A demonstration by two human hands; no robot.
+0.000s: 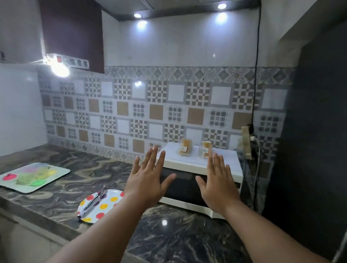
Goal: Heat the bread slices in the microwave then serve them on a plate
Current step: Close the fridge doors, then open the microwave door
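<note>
A white microwave [189, 158] with a dark door stands on the marble counter against the tiled wall, door closed. Two clear packs of bread slices sit on its top, one at the left [185, 147] and one at the right [206, 149]. My left hand [146, 178] and my right hand [218, 183] are raised in front of the microwave with palms forward and fingers straight and spread, holding nothing. A white plate with coloured dots [105, 205] lies on the counter to the left, with metal tongs [95, 200] across it.
A rectangular tray with colourful fruit print [30, 176] lies at the counter's left. A power strip and cables [247, 142] hang on the wall right of the microwave. A dark tall surface [317, 137] borders the right side. The marble counter [174, 236] stretches in front.
</note>
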